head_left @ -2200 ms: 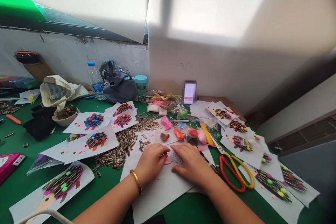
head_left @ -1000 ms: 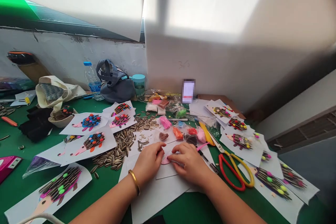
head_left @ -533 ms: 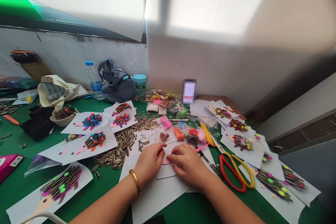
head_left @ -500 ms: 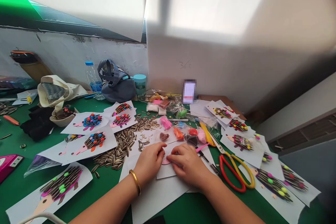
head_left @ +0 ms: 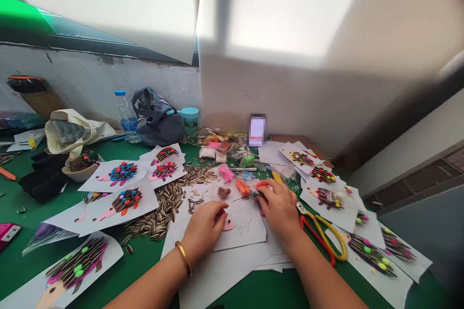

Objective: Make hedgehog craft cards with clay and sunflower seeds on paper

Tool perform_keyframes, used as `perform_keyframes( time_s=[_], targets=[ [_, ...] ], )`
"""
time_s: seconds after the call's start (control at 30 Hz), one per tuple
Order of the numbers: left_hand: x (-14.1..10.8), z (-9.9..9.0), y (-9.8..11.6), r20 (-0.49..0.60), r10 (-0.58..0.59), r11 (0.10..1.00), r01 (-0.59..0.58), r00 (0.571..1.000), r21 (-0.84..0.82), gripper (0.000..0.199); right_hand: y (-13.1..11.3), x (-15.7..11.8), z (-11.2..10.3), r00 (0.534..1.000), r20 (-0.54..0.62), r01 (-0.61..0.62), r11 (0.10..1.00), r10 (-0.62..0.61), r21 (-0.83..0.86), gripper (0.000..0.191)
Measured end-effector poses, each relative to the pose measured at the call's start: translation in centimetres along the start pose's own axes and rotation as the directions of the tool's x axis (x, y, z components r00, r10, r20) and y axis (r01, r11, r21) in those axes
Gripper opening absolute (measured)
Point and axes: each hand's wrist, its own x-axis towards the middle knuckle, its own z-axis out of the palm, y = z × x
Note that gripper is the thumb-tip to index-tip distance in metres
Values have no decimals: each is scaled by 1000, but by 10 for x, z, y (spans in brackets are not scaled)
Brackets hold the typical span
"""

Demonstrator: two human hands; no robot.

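Observation:
My left hand (head_left: 206,226) rests on the left edge of a small white sheet, fingers loosely bent, thumb and forefinger apart with nothing between them. By its thumb lies a flat pink clay piece (head_left: 228,224), on the head end of a pencil-drawn hedgehog (head_left: 241,220). Farther forward and right, my right hand (head_left: 278,207) has its fingers closed over a small clear bag of dark clay (head_left: 258,193), mostly hidden by the fingers. Beside it are orange clay (head_left: 242,187) and brown clay (head_left: 224,192) in clear bags.
Sunflower seeds (head_left: 159,212) are heaped left of the paper. Scissors with red and yellow handles (head_left: 328,239) lie right of my right hand. Finished hedgehog pictures (head_left: 128,199) flank both sides. A phone (head_left: 257,130), bottle (head_left: 126,118) and grey bag (head_left: 159,123) stand at the back.
My right hand has left the pink clay piece and moved forward and right to the clay bags, uncovering the hedgehog drawing. My left hand stays near the pink piece. The view has shifted slightly.

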Motion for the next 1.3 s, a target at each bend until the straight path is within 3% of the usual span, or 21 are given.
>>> perform_keyframes(
  time_s=[0.2, 0.3, 0.5, 0.73, 0.97, 1.13, 1.23, 1.3],
  targets=[
    [-6, -5, 8, -206, 130, 987, -146, 970, -64, 16, -26, -7, -9, 963, -80, 268, 924, -256, 272, 21],
    [-9, -6, 13, -256, 150, 980, -179, 955, -92, 17, -41, -12, -10, 946, -77, 321, 876, -315, 360, 20],
    [-7, -7, 9, -230, 122, 979, -156, 966, -133, 18, -53, -15, -10, 942, -88, 331, 854, -324, 401, 16],
    [-3, -2, -4, -156, 106, 979, -130, 982, -154, 26, -55, -15, -8, 940, -89, 336, 846, -330, 415, 17],
    [-2, -5, -5, -112, 123, 983, -137, 986, -124, 22, -55, -18, -5, 930, -77, 355, 825, -360, 439, 16],
    [-5, -8, 3, -247, 228, 966, -250, 942, -64, 10, -60, -18, -9, 932, -66, 343, 810, -356, 476, 23],
    [-7, -9, 7, -292, 282, 957, -291, 914, 13, 13, -61, -19, -6, 931, -47, 340, 808, -363, 481, 32],
    [-7, -9, 8, -305, 334, 943, -318, 892, 102, 18, -61, -20, -3, 935, -27, 327, 833, -352, 446, 26]
  ],
)
